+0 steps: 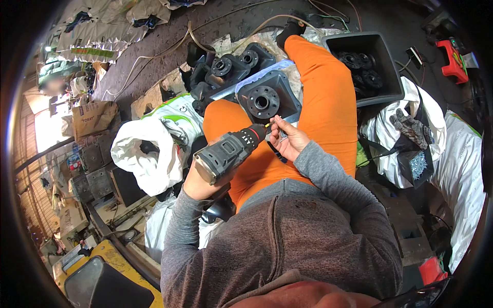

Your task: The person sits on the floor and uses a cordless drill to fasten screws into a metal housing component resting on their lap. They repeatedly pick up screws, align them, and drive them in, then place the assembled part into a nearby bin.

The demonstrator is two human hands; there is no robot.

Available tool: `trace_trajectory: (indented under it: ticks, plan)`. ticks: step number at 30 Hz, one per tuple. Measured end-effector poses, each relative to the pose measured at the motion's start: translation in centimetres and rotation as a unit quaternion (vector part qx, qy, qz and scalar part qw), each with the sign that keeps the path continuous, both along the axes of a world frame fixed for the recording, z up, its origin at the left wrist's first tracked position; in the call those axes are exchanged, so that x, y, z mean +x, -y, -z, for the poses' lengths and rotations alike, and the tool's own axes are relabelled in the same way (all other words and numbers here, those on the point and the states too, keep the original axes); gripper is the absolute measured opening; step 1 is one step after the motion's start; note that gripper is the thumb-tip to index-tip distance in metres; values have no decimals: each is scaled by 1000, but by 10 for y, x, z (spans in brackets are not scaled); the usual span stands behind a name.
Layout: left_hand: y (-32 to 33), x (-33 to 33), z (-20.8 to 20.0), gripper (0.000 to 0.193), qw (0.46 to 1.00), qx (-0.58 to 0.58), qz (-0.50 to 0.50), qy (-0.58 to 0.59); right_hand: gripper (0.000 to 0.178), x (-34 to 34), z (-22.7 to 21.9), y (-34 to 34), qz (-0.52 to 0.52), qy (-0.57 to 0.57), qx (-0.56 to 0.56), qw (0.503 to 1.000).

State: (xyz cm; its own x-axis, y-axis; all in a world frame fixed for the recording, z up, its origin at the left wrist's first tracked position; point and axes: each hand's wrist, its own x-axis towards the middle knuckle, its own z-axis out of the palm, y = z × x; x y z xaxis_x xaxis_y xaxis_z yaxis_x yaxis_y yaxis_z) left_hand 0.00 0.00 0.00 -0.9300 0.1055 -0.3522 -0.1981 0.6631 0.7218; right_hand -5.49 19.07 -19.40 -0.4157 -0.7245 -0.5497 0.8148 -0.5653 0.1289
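Note:
My left hand is wrapped round a black-and-grey cordless drill, its chuck pointing up and right. At the drill's tip, the fingers of my right hand are pinched together by the bit. Small shiny pieces show in that palm, too small to name, and what the fingertips grip is hidden. Just beyond both hands, between my orange-clad legs, sits a square black plastic part with a round flange that has a central hole and a ring of smaller holes.
More black flanged parts lie beyond my left knee. At right stand a dark bin of round black pieces and a white sack with a glove and a box of screws. An open white sack is at left. A hose crosses the floor.

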Motion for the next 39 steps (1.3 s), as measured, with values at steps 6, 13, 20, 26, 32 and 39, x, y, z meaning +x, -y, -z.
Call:
trace_trajectory:
  ticks: [6, 13, 20, 26, 32, 39]
  plan:
    - [2, -11, 4, 50, 996, -49, 64, -40, 17, -4, -2, 8, 14, 11, 31, 999]
    - [0, -20, 7, 54, 994, -83, 75, -13, 17, -6, 1, 14, -14, 6, 40, 999]
    - [8, -47, 18, 48, 990, -109, 82, 26, 29, -5, 12, 18, -45, -7, 121, 992]
    - [7, -78, 21, 43, 970, -172, 122, 120, 28, -1, 21, 26, -61, -49, 302, 950]
    - [2, -97, 26, 47, 961, -180, 118, 176, 31, -14, 27, 35, -83, -76, 367, 923]
    - [-16, -117, 21, 34, 962, -188, 153, 123, 41, -9, 42, 35, -86, -123, 379, 913]
